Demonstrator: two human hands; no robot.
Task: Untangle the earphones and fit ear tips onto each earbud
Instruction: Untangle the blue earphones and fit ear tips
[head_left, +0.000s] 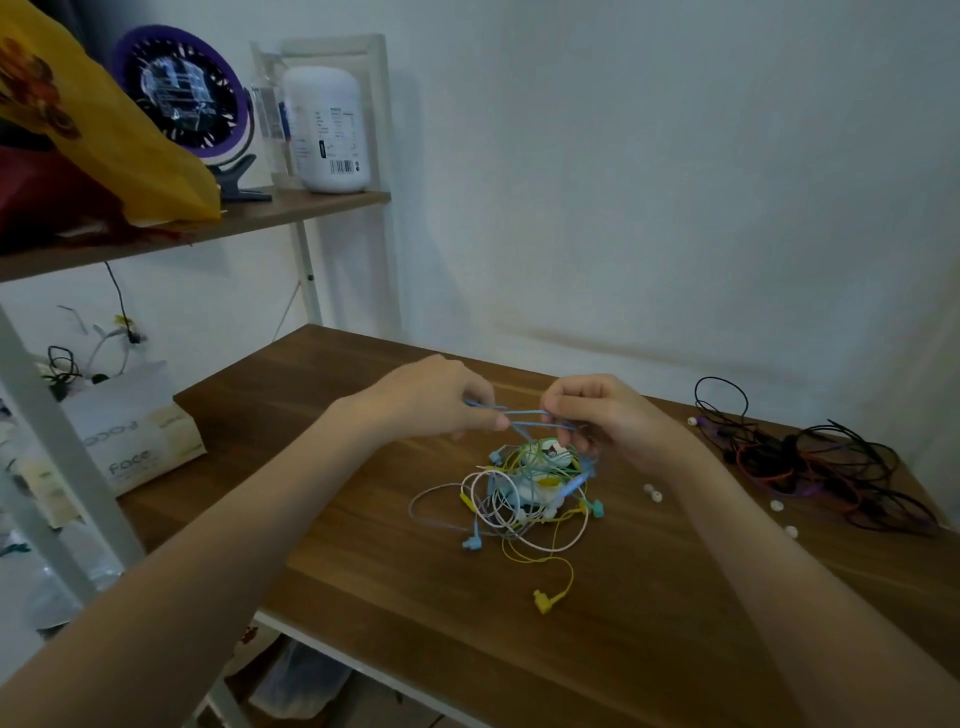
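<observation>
A tangle of pastel earphones (524, 493) in blue, yellow, white and green lies in the middle of the wooden table (363, 519). My left hand (436, 397) and my right hand (608, 415) hover just above the pile, each pinching the same blue cable (524, 414), which is stretched between them and runs down into the tangle. A yellow plug (544, 601) and a blue plug (471, 543) trail out toward me. Several white ear tips (656, 495) lie loose on the table to the right of the pile.
A second heap of black, red and purple earphones (810, 462) sits at the table's right end. A tissue pack (130, 441) lies to the left. On the shelf above stand a purple fan (182, 93), a white bottle (330, 130) and a yellow bag (93, 130).
</observation>
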